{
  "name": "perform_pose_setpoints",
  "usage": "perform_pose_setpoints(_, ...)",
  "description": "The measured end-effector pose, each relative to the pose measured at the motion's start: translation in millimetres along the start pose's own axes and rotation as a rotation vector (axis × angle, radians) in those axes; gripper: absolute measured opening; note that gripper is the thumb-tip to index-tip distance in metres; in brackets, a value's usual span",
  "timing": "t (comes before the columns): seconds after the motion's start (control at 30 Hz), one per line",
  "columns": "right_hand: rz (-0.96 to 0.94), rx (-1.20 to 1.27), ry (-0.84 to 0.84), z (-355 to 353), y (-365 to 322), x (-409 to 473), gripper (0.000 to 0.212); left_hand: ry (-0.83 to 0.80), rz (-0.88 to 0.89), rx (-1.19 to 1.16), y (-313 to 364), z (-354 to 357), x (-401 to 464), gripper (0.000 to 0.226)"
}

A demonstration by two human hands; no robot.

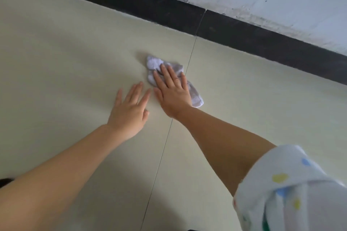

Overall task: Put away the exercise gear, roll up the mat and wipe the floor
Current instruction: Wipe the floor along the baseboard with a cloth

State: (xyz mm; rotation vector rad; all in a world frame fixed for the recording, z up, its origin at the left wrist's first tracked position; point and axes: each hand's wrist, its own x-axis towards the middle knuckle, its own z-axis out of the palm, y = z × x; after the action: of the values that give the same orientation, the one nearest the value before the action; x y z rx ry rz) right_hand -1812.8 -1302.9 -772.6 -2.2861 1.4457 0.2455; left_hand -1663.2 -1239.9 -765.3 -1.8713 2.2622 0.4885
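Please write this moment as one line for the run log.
step: wipe floor | right hand: flat, presses cloth on floor | left hand: flat on floor beside it | place: near black skirting

You have one wide-angle view, worn on the head, looking forward and steeply down at the floor [75,52] from arm's reach. It is tilted, so the black skirting [244,30] crosses the top diagonally.
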Motion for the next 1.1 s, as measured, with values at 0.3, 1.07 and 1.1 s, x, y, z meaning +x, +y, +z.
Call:
perform_pose_setpoints(0.3, 0.584, 0.154, 0.09, -19, 170, -88, 0.053, -0.209, -0.045, -0.157, 91, 8, 15, 0.071)
perform_pose_setpoints(1.07, 0.683, 0.118, 0.122, -29, 276, -148, 0.056, -0.255, -0.068, -0.124, 80, 21, 17, 0.083)
perform_pose_setpoints(1.1, 0.789, 0.165, 0.142, -28, 284, -156, 0.056, -0.26, -0.07, -0.116, 80, 22, 17, 0.084)
